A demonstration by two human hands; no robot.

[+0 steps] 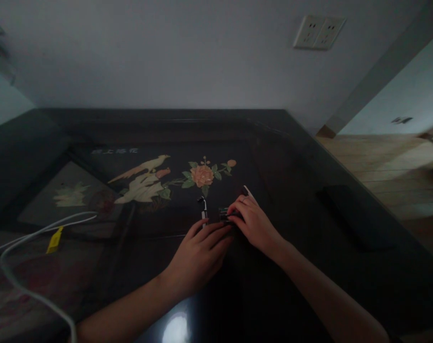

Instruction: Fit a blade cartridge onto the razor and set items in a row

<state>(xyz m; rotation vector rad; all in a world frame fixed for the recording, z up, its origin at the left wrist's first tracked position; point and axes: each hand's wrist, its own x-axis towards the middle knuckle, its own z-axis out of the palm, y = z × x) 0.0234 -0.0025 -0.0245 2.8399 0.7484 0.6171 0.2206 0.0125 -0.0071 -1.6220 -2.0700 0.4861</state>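
My right hand (251, 220) is closed in a pinch on a small dark object (223, 214) with shiny metallic edges. Its exact kind is too dim to make out. From the near side, the fingers of my left hand (201, 250) reach over and meet that object, their tips bent close to the right hand's fingers. Right by the left hand's thumb side is a slim white-and-black piece (204, 209) with a hooked far end. Behind the right hand's knuckles shows part of a white and dark item (250, 193), mostly hidden.
Everything rests on a dark glossy tabletop (281, 286) with bird and flower pictures. A white cable (26, 285) with a yellow tag (54, 240) curves on the left. At the right is a flat black item (355, 216). Behind stands a wall with sockets (319, 32).
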